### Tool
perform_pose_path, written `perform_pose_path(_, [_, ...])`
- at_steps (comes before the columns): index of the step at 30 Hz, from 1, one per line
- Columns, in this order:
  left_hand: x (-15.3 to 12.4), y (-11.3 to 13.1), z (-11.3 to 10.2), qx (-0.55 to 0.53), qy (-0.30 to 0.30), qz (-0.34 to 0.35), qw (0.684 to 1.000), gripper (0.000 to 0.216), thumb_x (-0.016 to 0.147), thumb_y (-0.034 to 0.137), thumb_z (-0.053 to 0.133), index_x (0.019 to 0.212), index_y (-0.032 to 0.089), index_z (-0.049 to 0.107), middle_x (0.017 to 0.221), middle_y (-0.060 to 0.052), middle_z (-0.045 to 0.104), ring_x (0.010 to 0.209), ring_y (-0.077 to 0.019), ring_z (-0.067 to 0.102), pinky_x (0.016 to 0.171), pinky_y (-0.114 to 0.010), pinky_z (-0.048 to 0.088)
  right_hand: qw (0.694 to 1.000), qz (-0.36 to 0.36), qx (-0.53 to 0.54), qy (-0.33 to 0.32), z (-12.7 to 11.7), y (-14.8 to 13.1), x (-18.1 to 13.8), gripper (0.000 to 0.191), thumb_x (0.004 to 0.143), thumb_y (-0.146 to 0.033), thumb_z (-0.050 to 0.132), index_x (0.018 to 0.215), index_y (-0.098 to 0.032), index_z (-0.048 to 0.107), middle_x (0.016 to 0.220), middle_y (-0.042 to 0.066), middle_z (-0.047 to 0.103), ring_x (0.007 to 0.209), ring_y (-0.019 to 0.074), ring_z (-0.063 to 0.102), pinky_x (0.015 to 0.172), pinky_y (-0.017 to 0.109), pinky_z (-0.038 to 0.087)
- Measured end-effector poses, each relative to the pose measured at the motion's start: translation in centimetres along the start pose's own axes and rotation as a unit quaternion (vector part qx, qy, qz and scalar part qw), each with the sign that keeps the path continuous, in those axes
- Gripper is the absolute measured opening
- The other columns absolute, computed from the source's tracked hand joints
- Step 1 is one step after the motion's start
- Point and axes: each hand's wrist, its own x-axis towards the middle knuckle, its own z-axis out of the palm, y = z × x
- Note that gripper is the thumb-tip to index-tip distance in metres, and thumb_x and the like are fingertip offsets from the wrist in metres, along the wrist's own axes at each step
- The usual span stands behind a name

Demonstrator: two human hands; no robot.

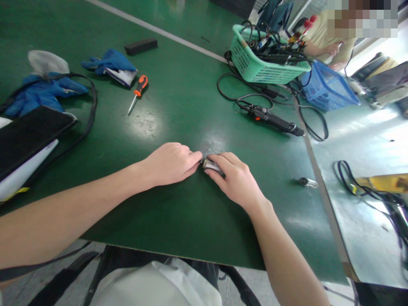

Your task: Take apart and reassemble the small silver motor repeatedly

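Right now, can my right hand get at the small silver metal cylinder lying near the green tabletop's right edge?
Probably yes: nothing seems to lie between your right hand and the small silver metal cylinder, though that hand's grip on a silvery metal piece may hinder picking it up.

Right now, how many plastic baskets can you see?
2: a green basket toward the top right, and a blue basket just to the right of it. Others could be hidden behind them.
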Motion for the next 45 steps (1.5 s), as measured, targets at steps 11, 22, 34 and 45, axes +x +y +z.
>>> perform_pose_path(11, [0.1,-0.2,0.0,0.0,-0.018,-0.009,1.0,0.038,0.105,0.048,0.051,0.095,0.016,0.069,0.078,-0.007,0.071,0.07,-0.022,0.068,0.065,-0.031,0.044,0.992,-0.053,-0.076,-0.089,-1.4,-0.8,0.2,0.033,0.106,-0.02,0.043,0.129,-0.023,0.066,0.124,0.013,0.064,0.111,0.0279,0.061,0.097,0.046,0.055])
perform_pose_path(22, [0.0,0.0,-0.3,-0.012,-0.04,-0.014,0.999,0.034,0.104,0.044,0.053,0.093,0.017,0.069,0.078,-0.007,0.071,0.071,-0.0223,0.069,0.064,-0.031,0.044,0.976,0.072,-0.177,-0.106,-7.9,16.1,-1.4,0.034,0.097,-0.021,0.053,0.128,-0.02,0.067,0.118,0.014,0.071,0.099,0.0289,0.069,0.089,0.046,0.054])
perform_pose_path(34, [0.0,-0.1,0.0,-0.02,-0.032,-0.01,0.999,0.032,0.104,0.042,0.052,0.095,0.017,0.069,0.077,-0.006,0.07,0.07,-0.0204,0.067,0.062,-0.029,0.04,0.962,0.248,-0.118,0.013,-12.9,22.8,-14.5,0.032,0.097,-0.056,0.06,0.116,-0.035,0.074,0.095,0.012,0.077,0.069,0.0283,0.071,0.069,0.045,0.05])
perform_pose_path(45, [0.0,-0.3,0.2,-0.028,-0.028,-0.008,0.999,0.031,0.104,0.042,0.051,0.098,0.017,0.069,0.076,-0.006,0.068,0.068,-0.0197,0.066,0.061,-0.028,0.041,0.944,0.254,-0.151,0.146,-8.2,18.9,-15.4,0.035,0.102,-0.043,0.046,0.118,-0.027,0.072,0.121,0.018,0.071,0.119,0.0366,0.064,0.1,0.054,0.05])
